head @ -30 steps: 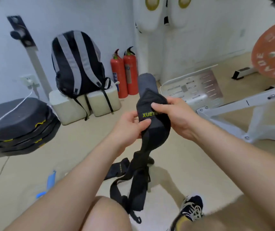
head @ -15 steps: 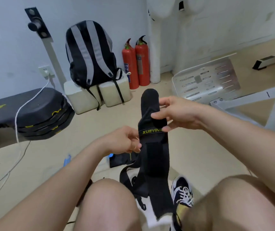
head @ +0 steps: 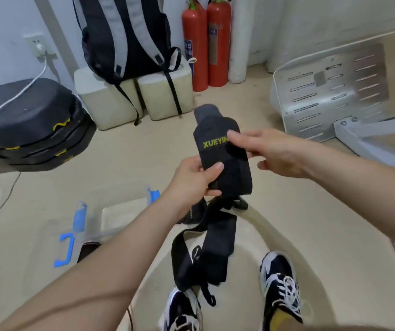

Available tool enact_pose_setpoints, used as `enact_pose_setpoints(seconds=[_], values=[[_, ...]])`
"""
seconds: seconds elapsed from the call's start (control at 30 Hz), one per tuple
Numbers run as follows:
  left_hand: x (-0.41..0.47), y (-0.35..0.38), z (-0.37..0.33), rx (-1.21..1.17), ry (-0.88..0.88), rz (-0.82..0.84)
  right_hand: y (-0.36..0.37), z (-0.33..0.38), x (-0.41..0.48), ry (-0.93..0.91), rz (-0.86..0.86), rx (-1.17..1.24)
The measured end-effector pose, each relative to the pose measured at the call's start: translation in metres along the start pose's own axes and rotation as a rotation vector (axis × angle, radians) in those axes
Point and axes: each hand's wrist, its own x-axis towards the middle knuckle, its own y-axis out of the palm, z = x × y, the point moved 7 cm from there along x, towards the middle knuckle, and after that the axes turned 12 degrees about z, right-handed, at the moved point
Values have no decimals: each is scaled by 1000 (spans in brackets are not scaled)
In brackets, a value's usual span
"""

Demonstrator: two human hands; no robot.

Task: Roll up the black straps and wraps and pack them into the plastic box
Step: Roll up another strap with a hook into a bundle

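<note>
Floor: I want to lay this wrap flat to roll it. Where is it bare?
Bare floor between the pads and the wrap; more between the right shoe and the metal plate. Crowded around the box.

I see the left hand point(head: 191, 177) hold the wrap point(head: 218, 151) up. The right hand point(head: 280, 154) pinches its side.
</note>
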Motion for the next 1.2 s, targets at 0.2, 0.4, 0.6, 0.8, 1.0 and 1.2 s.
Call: enact_pose_setpoints(seconds=[0.2,0.4,0.6,0.8,1.0,1.2], values=[[60,-47,21,12,-48,-99,-11,-57,58,-73,-180,175],[98,-74,176,741,-484,45,-46,-118,97,155,-302,-97],[128,-56,255,971,-460,211,-25,-127,109,91,-194,-410],[135,-30,241,1127,-362,61,-19,-128,101,134,-222,-509],[75,-50,75,241,-142,-40,-34,-68,43,143,-292,-632],[-38,-30,-106,-286,290,48,-1,37,-53,-34,-187,-602]])
